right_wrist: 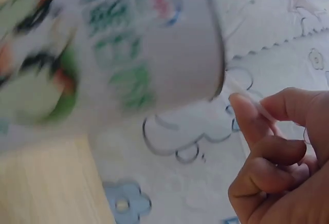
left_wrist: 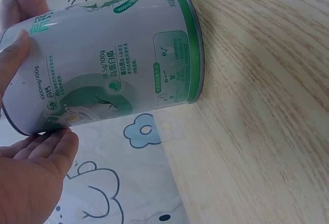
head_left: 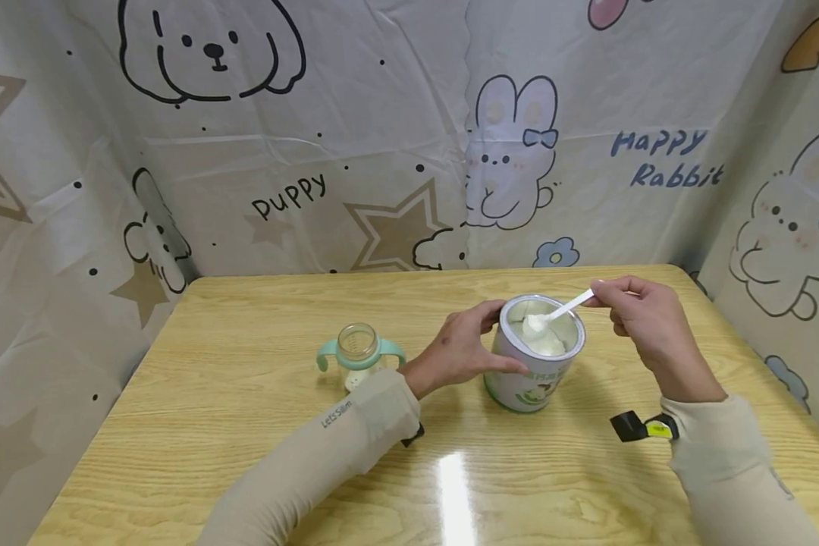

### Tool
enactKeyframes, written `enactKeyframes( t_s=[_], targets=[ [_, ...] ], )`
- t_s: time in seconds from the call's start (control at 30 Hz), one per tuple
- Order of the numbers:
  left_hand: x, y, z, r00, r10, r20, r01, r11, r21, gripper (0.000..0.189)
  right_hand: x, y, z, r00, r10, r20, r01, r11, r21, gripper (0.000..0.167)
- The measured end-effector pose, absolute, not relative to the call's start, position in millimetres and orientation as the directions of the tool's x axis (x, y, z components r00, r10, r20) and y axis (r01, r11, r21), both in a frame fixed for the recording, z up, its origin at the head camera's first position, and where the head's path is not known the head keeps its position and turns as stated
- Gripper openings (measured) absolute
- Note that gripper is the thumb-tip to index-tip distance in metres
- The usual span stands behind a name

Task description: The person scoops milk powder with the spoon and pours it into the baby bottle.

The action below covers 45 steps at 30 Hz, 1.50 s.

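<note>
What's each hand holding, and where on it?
Right hand: white scoop, pinched at its handle end. Left hand: the can, gripped around its upper side.

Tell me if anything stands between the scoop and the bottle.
Yes: the scoop dips into the can, whose wall stands in the way, and the left hand grips it on the side facing the bottle. Above these, nothing visible does.

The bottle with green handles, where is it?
In the head view, the bottle stands on the table, left of the tin, partly behind the left sleeve.
</note>
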<state>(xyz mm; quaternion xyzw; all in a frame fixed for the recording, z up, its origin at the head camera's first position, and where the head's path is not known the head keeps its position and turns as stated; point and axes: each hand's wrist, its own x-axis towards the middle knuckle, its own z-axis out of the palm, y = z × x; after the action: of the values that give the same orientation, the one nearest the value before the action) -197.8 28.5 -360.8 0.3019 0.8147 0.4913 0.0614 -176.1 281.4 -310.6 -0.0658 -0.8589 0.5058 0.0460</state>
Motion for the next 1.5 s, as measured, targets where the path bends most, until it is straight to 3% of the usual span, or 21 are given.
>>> enactKeyframes(
  t_s=[0.5, 0.77, 1.1, 1.5],
  targets=[
    [-199.0, 27.3, -360.6, -0.806, 0.558, 0.197, 0.434, 0.333, 0.837, 0.088, -176.8, 291.4, -318.8, -0.982, 0.187, 0.008, 0.063, 0.368, -0.928, 0.022],
    [-199.6, 12.4, -355.4, -0.848, 0.518, 0.113, 0.347, 0.38, 0.857, 0.096, -178.0, 290.2, -311.2, -0.986, 0.169, 0.009, 0.038, 0.275, -0.961, 0.02],
    [-199.6, -16.7, -342.1, -0.865, 0.495, 0.083, 0.293, 0.365, 0.883, 0.095, -183.2, 283.4, -301.9, -0.992, 0.121, 0.024, -0.02, 0.029, -0.999, 0.018],
    [-199.5, -46.5, -333.2, -0.879, 0.472, 0.071, 0.272, 0.373, 0.887, 0.092, -186.5, 262.7, -290.8, -0.993, 0.105, 0.055, -0.06, -0.045, -0.997, 0.017]
  ],
)
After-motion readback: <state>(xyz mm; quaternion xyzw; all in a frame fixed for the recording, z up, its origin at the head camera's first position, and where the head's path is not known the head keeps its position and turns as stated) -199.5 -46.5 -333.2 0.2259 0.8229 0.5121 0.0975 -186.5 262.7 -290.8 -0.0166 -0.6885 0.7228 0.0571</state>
